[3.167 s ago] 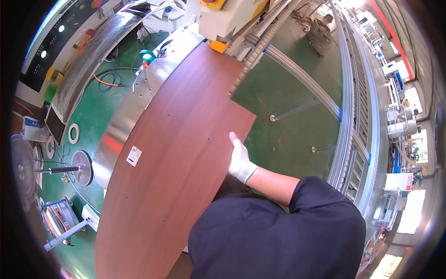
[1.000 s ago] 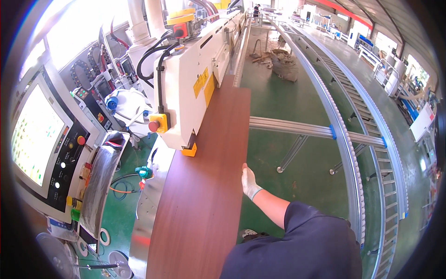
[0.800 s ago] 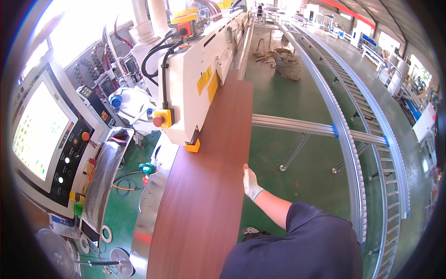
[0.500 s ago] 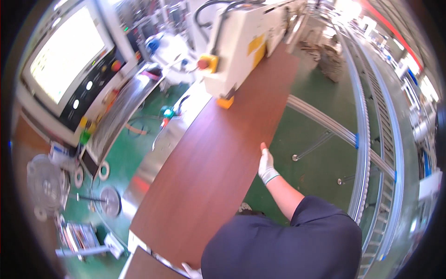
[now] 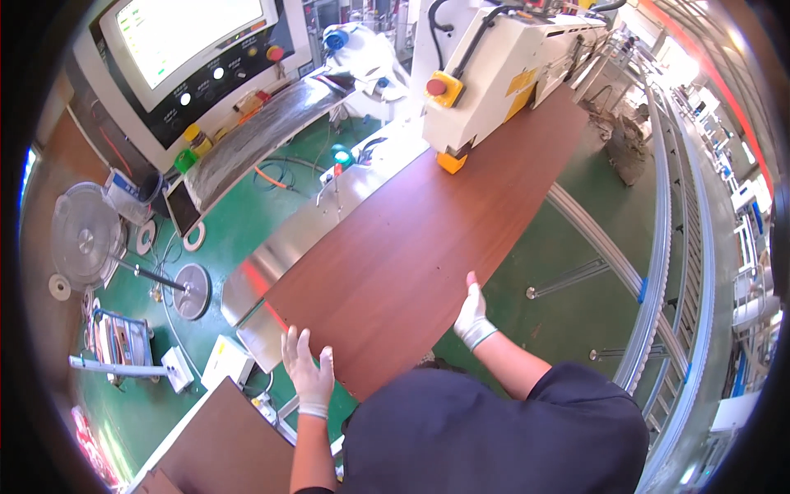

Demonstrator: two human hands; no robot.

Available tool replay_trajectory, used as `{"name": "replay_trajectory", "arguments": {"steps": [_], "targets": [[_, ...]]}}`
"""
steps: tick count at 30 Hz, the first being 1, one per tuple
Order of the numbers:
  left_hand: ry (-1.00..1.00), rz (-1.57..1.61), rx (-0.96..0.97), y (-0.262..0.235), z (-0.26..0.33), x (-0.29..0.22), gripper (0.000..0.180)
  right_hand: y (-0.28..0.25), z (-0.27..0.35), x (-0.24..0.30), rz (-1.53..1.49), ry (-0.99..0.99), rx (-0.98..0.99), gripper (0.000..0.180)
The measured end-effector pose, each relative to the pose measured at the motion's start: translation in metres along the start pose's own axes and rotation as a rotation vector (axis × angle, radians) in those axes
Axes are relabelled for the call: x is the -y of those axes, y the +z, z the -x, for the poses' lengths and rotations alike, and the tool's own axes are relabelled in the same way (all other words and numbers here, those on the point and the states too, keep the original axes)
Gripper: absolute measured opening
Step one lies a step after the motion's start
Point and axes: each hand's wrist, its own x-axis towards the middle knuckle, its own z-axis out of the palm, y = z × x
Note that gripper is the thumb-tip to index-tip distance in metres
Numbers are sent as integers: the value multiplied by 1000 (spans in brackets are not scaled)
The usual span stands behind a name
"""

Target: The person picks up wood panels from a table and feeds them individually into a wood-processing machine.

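A long brown wood-grain board (image 5: 395, 255) lies slantwise before me, its far part under the cream machine head (image 5: 502, 74). My left hand (image 5: 308, 370), in a white glove, is at the board's near left end with its fingers spread. It holds nothing, and whether it touches the end edge I cannot tell. At the board's right edge is my right hand (image 5: 472, 316), also gloved. Its thumb lies up along the edge, and the other fingers are hidden by the hand and board.
A control panel with a bright screen (image 5: 185, 33) stands at far left, behind a narrow shelf (image 5: 263, 123). A fan (image 5: 86, 239) is on the left. Another brown panel (image 5: 218, 440) lies at lower left. A metal roller conveyor (image 5: 661, 247) runs along the right.
The board has moved away from me, further under the machine head. My left hand has come up from the near edge and opened. My right hand stays at the right edge. The view has turned.
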Motion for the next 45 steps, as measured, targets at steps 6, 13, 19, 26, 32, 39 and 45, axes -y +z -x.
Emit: {"name": "replay_trajectory", "arguments": {"steps": [6, 13, 19, 26, 32, 39, 45], "targets": [[256, -343, 211, 45, -121, 33, 76, 61, 83, 1, 113, 202, -67, 68], [160, -396, 170, 77, -181, 16, 77, 52, 76, -12, 39, 194, -60, 60], [131, -430, 228, 85, -188, 7, 79, 13, 11, 23, -152, 246, -61, 67], [155, -418, 150, 91, -197, 10, 80, 21, -51, 83, -150, 88, 47, 69], [161, -428, 35, 109, -186, 37, 86, 24, -39, 74, 182, 3, -35, 42], [23, -213, 151, 65, -37, -22, 67, -7, 47, -45, 711, 472, 171, 32], [-663, 118, 49, -35, 145, 60, 46, 83, 104, -94, 1077, -60, 1050, 21]]}}
